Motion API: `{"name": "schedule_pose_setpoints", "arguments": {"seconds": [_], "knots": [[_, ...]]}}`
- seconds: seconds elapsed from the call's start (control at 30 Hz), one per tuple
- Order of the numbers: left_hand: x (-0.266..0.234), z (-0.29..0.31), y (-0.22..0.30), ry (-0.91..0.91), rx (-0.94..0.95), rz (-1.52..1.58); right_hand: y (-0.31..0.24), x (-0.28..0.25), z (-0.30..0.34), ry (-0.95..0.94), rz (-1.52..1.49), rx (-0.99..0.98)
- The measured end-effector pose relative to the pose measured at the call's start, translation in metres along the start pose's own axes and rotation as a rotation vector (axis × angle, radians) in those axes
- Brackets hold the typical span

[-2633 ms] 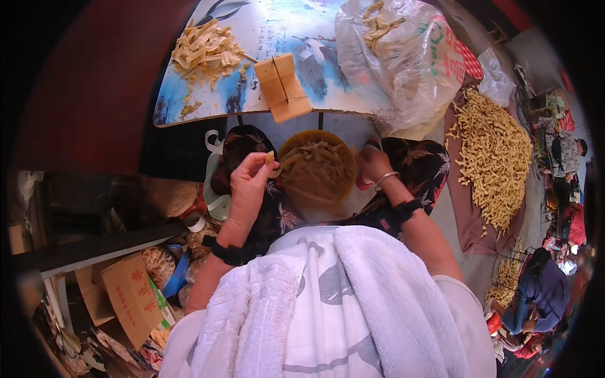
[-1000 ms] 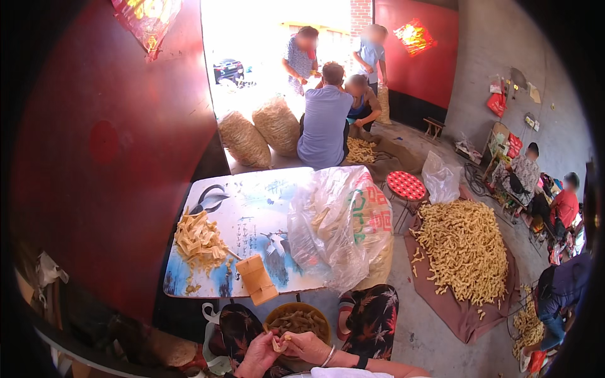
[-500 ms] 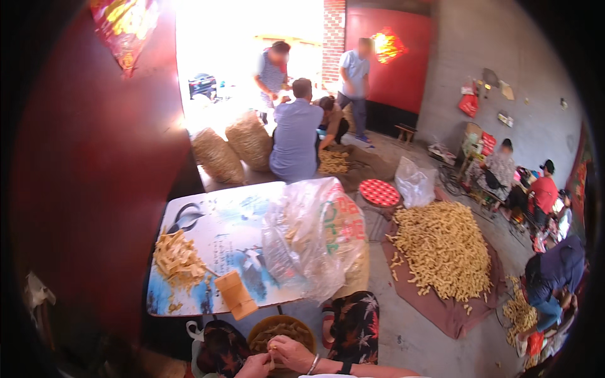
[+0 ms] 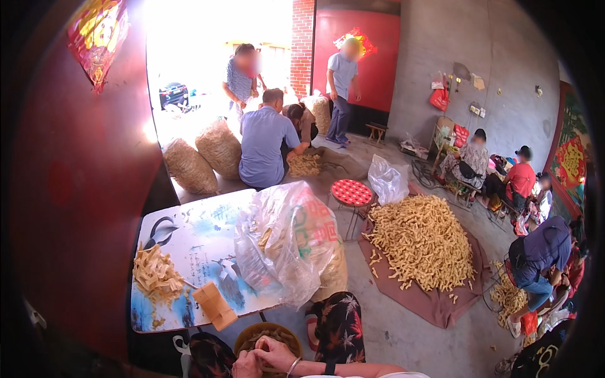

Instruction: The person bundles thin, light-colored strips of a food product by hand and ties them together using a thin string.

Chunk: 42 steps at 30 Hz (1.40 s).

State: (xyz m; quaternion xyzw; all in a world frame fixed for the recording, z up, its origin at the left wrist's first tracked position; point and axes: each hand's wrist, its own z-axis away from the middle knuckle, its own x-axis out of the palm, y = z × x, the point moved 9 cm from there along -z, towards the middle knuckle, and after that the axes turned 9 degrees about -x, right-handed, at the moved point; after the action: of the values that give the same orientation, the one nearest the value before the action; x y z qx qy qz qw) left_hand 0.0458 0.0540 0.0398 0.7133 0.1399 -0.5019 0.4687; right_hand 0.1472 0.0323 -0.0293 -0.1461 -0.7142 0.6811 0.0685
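Left hand (image 4: 246,364) and right hand (image 4: 275,354) meet above near side of yellow bowl (image 4: 299,344) holding tan strips (image 4: 272,331). Fingers curled inward; cannot tell how far each grip closes or what it has hold of. Counter (image 4: 205,244) beyond: strip pile (image 4: 155,274) left, brown block (image 4: 215,306) near edge, clear plastic bag (image 4: 283,236) right. Farther right, heap of knobbly pieces (image 4: 422,242) on brown cloth (image 4: 435,313).

Left hand (image 4: 246,365) and right hand (image 4: 276,355) touching, both curled, right forearm (image 4: 360,369) nearly level
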Motion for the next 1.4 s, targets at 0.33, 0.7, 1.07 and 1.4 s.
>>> {"name": "schedule_pose_setpoints", "arguments": {"seconds": [0.33, 0.7, 1.07, 1.4], "knots": [[0.003, -0.006, -0.013, 0.057, 0.037, 0.077, -0.019, -0.002, 0.004, 0.040, -0.315, -0.021], [-0.045, 0.005, 0.032, 0.206, 0.123, 0.233, -0.010, -0.001, 0.010, 0.009, -0.109, 0.261], [-0.032, -0.012, 0.006, 0.208, 0.051, 0.201, -0.033, 0.002, 0.002, -0.118, 0.118, -0.151], [-0.014, -0.014, 0.001, 0.129, 0.028, 0.235, 0.079, 0.042, 0.002, -0.155, -0.541, 0.363]]}}
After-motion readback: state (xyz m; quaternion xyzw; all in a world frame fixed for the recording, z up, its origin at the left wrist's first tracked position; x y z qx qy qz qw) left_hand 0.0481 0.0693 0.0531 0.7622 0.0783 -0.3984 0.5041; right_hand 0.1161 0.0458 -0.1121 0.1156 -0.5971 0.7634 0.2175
